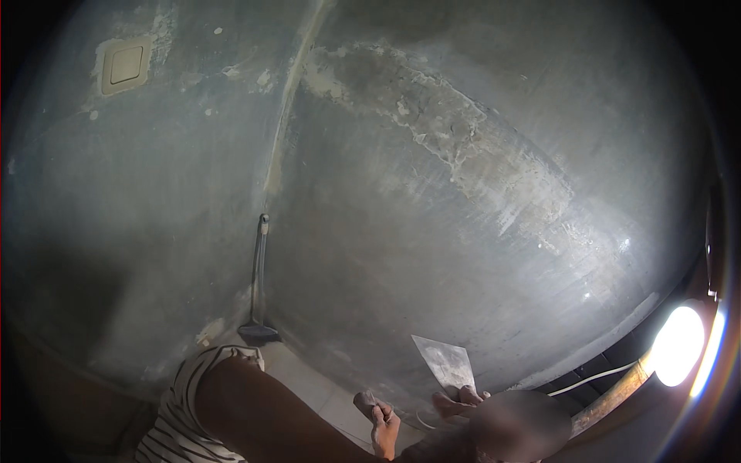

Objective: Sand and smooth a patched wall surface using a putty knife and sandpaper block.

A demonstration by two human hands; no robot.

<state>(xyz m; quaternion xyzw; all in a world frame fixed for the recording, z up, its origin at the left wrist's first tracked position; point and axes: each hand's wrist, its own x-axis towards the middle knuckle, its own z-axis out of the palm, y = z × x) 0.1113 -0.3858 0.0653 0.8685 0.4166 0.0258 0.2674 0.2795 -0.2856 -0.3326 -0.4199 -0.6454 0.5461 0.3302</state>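
Note:
My left hand (384,430) is closed around a small dusty grey object (364,403) at the bottom centre; I cannot make out what it is. To its right, my right hand (455,401) grips a putty knife, its wide metal blade (444,359) tilted up in front of the grey wall (370,231). A blurred patch hides what lies just below and right of that hand. A rough patched band (463,147) runs diagonally across the upper right of the wall. My bare arm and striped sleeve (185,401) fill the lower left.
A long-handled tool with a dark head (260,333) stands in the wall corner. A switch plate (126,65) sits at upper left. A bright lamp (679,346) on a rusty pole (610,401), with a white cable, stands at right. Pale floor tiles (309,374) show below.

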